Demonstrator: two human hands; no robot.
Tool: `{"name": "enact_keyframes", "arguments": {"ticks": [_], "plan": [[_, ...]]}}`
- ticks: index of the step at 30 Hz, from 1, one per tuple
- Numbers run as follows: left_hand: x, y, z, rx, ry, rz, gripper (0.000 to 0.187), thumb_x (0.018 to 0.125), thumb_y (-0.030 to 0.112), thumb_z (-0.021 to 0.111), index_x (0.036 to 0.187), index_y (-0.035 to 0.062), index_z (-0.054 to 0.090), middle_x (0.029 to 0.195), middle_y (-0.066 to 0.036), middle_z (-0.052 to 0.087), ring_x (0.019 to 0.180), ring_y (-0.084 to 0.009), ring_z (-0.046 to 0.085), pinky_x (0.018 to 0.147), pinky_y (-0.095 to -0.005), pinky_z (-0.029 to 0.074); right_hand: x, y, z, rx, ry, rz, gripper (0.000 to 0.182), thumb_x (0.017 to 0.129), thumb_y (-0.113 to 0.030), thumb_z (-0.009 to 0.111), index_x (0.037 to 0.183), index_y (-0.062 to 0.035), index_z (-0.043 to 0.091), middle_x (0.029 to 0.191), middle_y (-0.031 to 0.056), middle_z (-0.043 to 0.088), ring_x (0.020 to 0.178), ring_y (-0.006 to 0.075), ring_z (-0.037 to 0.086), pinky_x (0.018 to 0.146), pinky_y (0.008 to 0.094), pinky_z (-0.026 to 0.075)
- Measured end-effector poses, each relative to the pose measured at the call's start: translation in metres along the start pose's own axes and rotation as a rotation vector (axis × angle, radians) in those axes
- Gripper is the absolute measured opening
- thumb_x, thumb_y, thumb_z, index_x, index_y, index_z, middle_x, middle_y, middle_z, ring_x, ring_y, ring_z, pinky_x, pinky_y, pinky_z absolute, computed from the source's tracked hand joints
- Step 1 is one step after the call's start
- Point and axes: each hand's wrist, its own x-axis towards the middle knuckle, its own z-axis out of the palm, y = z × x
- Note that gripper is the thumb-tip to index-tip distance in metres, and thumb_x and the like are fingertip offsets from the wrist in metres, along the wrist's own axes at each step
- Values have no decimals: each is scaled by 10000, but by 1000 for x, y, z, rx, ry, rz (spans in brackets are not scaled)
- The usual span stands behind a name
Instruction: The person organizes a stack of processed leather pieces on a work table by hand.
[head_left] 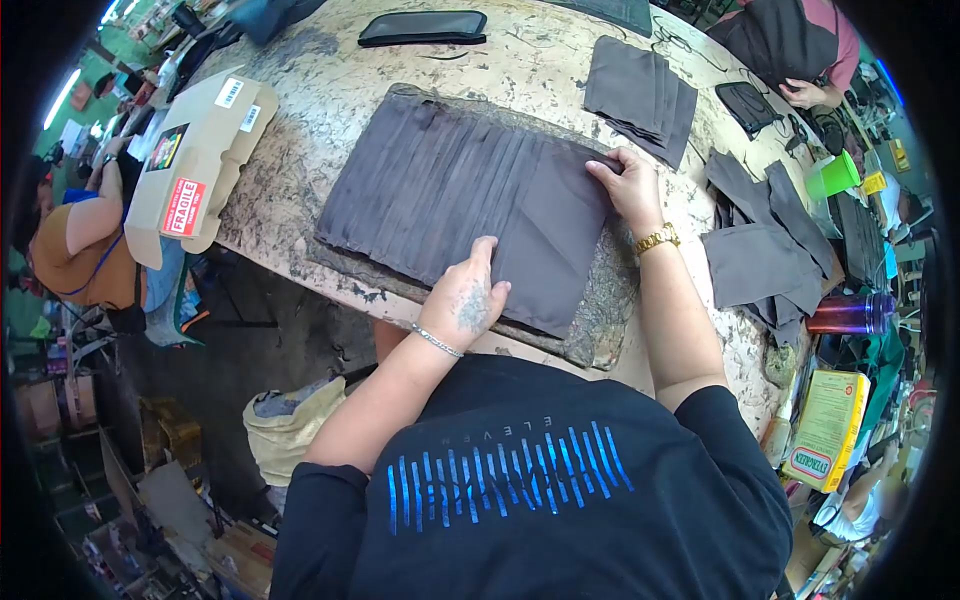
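Note:
Dark grey-brown fabric pieces [420, 190] lie fanned in an overlapping row on a worn, stained board [600, 330]. My left hand [468, 293] rests on the lower edge of the row, its index finger stretched out and thumb apart. At the upper right corner of the rightmost fabric piece [555, 230], my right hand [628, 190] pinches the edge between thumb and fingers. A stack of similar fabric pieces [640, 95] lies beyond my right hand. More loose pieces [765, 250] are spread in a heap to its right.
A cardboard egg carton [205, 150] with a fragile label sits at the table's left edge. A black case [422, 27] lies at the back. On the right are a green cup [832, 175], a purple tumbler [850, 314] and a yellow box [828, 430]. Other people sit left and far right.

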Motion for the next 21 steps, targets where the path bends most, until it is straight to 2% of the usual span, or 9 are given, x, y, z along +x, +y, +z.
{"name": "enact_keyframes", "arguments": {"ticks": [1, 3, 10, 12, 13, 15, 16, 18, 21], "plan": [[0, 0, 0, 33, -7, -23, 513, 724, 106, 634, 1163, -1, 390, 596, -150, 528, 581, -301, 560, 600, -363, 452, 0, -2, 0, 1, 0, 1, 262, 707, -228, 707, 838, -18, 622, 744, 129, 636, 668, 217, 610, 632, 299, 465], [0, -1, 0, 69, -16, -45, 496, 725, 106, 632, 1148, -2, 397, 594, -152, 538, 596, -305, 574, 601, -365, 455, -3, -5, 0, -108, -10, -67, 272, 706, -245, 697, 852, -29, 620, 779, 155, 633, 721, 287, 611, 662, 331, 471], [-2, 2, -11, 105, -54, -96, 515, 721, 199, 667, 1118, -24, 427, 579, -158, 553, 595, -336, 583, 585, -378, 464, -1, -3, -1, -141, -59, -7, 304, 695, -257, 703, 863, -22, 608, 804, 163, 630, 760, 305, 604, 694, 358, 468], [-8, 5, -19, 137, -65, -101, 527, 724, 232, 671, 1114, -30, 433, 578, -160, 553, 589, -335, 583, 579, -379, 464, 3, 2, -1, -189, -45, -100, 313, 686, -260, 708, 861, -21, 606, 852, 148, 613, 828, 302, 573, 736, 352, 451], [-10, 6, -25, 236, -9, -77, 528, 731, 265, 668, 1108, -31, 445, 571, -158, 547, 574, -327, 578, 564, -381, 458, 7, 3, -3, -193, -38, -96, 313, 686, -260, 708, 861, -21, 606, 852, 148, 613, 828, 302, 573, 736, 352, 451], [-8, 8, -42, 386, 109, -53, 526, 744, 315, 657, 1092, -33, 469, 553, -153, 531, 542, -317, 560, 533, -386, 443, 17, 7, -11, -286, 216, -245, 325, 679, -263, 711, 881, -31, 605, 909, 128, 579, 890, 296, 527, 779, 356, 428], [-5, 7, -50, 437, 168, -58, 520, 751, 332, 650, 1081, -32, 481, 543, -149, 520, 525, -315, 547, 517, -389, 434, 31, 19, -17, -295, 232, -304, 311, 680, -242, 707, 905, -53, 605, 946, 108, 558, 902, 290, 505, 801, 366, 419], [8, 4, -63, 472, 312, 0, 479, 756, 298, 647, 1075, -28, 500, 615, -155, 542, 579, -301, 550, 543, -369, 436, 53, 20, -31, -397, 129, -298, 281, 700, -232, 678, 911, -60, 607, 954, 101, 565, 918, 287, 511, 813, 378, 421], [36, 12, -63, 482, 344, 109, 431, 760, 269, 639, 1056, -18, 512, 737, -170, 573, 674, -303, 568, 615, -371, 453, 83, 21, -30, -514, -1, -349, 250, 722, -235, 641, 904, -66, 616, 943, 93, 575, 942, 285, 513, 828, 372, 424]]}}
